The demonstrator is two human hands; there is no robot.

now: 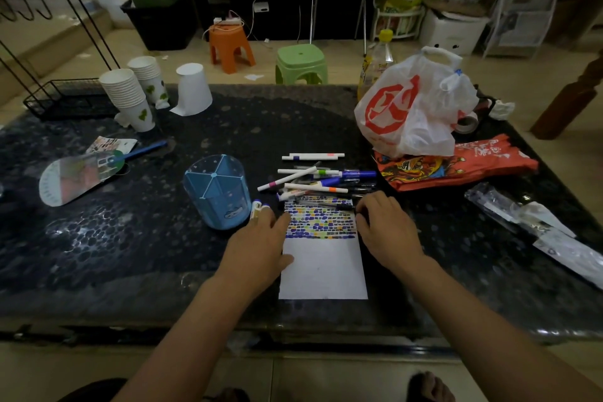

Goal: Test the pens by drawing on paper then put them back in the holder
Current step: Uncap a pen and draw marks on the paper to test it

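A white paper sheet (323,268) lies near the table's front edge, its upper part filled with small coloured marks. Beyond it is a loose pile of pens (319,179), white markers and blue and black pens. One black pen (326,206) lies across the sheet's top. The blue pen holder (215,192) stands upright left of the sheet, and its compartments look empty. My left hand (261,241) rests at the sheet's left edge and holds a white marker with a blue cap (257,208) beside the holder. My right hand (385,225) presses bent fingertips on the sheet's right edge.
Stacked paper cups (130,91) and an upturned cup (192,88) stand at the back left. A hand fan (75,173) lies at the left. A white plastic bag (414,108) and red packets (456,163) sit at the right, with clear wrappers (535,225) farther right.
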